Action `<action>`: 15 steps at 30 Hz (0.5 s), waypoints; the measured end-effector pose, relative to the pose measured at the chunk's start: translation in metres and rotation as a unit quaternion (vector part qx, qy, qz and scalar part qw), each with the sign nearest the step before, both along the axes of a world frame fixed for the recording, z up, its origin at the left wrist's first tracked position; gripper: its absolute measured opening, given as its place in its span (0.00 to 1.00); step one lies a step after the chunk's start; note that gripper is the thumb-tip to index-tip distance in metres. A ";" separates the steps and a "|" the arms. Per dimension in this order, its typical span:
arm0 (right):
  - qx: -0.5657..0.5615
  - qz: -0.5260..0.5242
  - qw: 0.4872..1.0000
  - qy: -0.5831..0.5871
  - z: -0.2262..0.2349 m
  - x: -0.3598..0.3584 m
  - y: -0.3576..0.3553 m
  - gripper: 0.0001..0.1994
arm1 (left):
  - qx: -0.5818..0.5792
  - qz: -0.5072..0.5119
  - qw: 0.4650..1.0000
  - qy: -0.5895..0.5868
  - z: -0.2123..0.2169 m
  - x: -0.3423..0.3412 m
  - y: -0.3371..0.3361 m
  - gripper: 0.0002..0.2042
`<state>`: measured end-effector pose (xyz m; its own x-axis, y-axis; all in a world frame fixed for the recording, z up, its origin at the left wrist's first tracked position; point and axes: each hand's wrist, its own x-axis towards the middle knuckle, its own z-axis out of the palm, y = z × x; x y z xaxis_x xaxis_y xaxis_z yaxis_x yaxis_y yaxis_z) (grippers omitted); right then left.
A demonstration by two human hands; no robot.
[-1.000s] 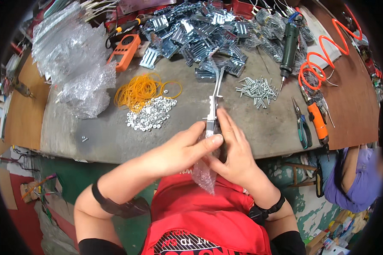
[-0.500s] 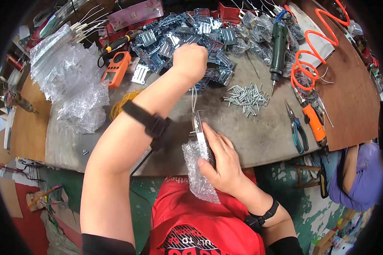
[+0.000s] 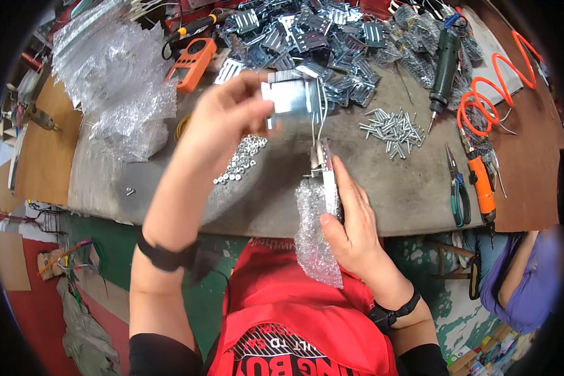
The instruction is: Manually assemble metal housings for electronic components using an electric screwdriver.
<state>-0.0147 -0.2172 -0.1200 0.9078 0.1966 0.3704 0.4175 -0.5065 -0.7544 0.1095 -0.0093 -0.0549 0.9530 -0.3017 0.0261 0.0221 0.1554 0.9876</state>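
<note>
My left hand [image 3: 235,109], a little above the middle of the frame, is closed on the left edge of a metal bracket [image 3: 291,100]. The bracket is a flat, bright plate that throws back a white glare, with a darker ridged strip along its top. My right hand [image 3: 354,222], right of centre, has thumb and fingers closed around a wrapped part [image 3: 321,160]: a narrow, upright metal piece, its upper end bare, its lower end sheathed in bubble wrap [image 3: 316,235]. The wrap is clear, crinkled and blistered, and hangs down over the red apron [image 3: 282,301]. Two thin white wires [image 3: 314,131] rise from the part's top and pass by the bracket's right edge.

Half a second ago my left hand was a fist over the bracket pile [image 3: 294,37] at the top of the frame; now it is lower and has a bracket in it, while my right hand keeps hold of the wrapped part.

Farther out, on the scuffed grey worktop [image 3: 401,188], shiny screws [image 3: 391,133] lie in a loose heap right of centre, and small metal rings [image 3: 238,164] show beside my left forearm. Teal-handled pliers [image 3: 459,197] lie at the right.
</note>
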 end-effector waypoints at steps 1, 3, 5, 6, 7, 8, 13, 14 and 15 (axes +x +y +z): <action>-0.003 0.002 1.000 0.004 0.003 0.000 0.001 0.36 | -0.033 -0.022 0.998 0.038 -0.004 -0.021 0.000 0.14; 0.003 -0.008 1.000 0.003 0.004 -0.002 0.004 0.36 | -0.073 -0.052 0.991 0.099 -0.016 -0.055 0.000 0.11; 0.001 0.002 1.000 -0.004 0.002 -0.002 0.007 0.36 | 0.119 -0.048 0.992 -0.022 -0.045 -0.067 0.000 0.10; -0.003 -0.003 1.000 0.013 0.003 -0.002 0.007 0.36 | 0.274 -0.043 0.951 -0.141 -0.038 -0.072 -0.002 0.11; -0.008 -0.007 1.000 0.029 0.002 -0.002 0.007 0.36 | 0.313 -0.005 0.912 -0.266 -0.042 -0.072 -0.006 0.10; -0.010 -0.006 1.000 0.026 0.000 -0.001 0.006 0.36 | 0.313 -0.004 0.912 -0.264 -0.044 -0.071 -0.011 0.10; -0.001 -0.005 0.999 0.032 -0.001 -0.003 0.007 0.36 | 0.356 0.020 0.881 -0.311 -0.045 -0.064 -0.014 0.09; 0.016 -0.006 0.999 0.035 -0.002 -0.002 0.007 0.35 | 0.370 0.067 0.870 -0.319 -0.044 -0.057 -0.010 0.08; 0.032 -0.009 0.999 0.039 -0.002 -0.002 0.008 0.35 | 0.383 0.111 0.857 -0.326 -0.044 -0.051 -0.008 0.08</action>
